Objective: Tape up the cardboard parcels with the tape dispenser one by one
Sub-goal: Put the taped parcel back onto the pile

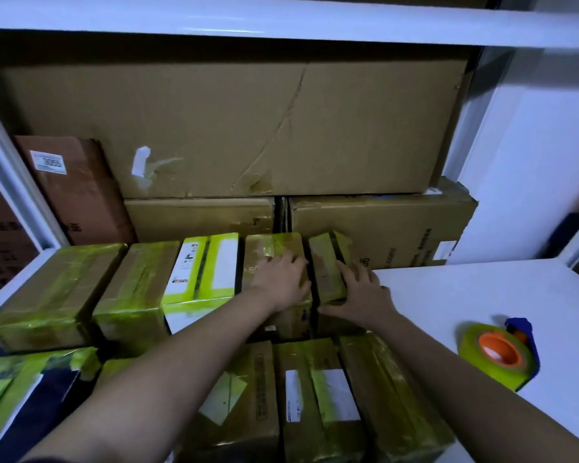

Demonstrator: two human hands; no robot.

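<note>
Several cardboard parcels wrapped in yellow-green tape stand in two rows on the white shelf (448, 295). My left hand (281, 279) lies flat with spread fingers on top of a taped parcel (268, 243) in the back row. My right hand (360, 292) grips the narrow taped parcel (326, 259) beside it, thumb along its front and fingers on its right side. The tape dispenser (497, 354), a yellow-green roll on an orange core with a blue handle, lies apart on the shelf to the right, in neither hand.
Large brown cartons (231, 128) are stacked at the back of the shelf, with a reddish box (77, 188) bearing a label at the back left. A white shelf board (281, 21) runs overhead. The front row of parcels (315, 396) sits under my forearms.
</note>
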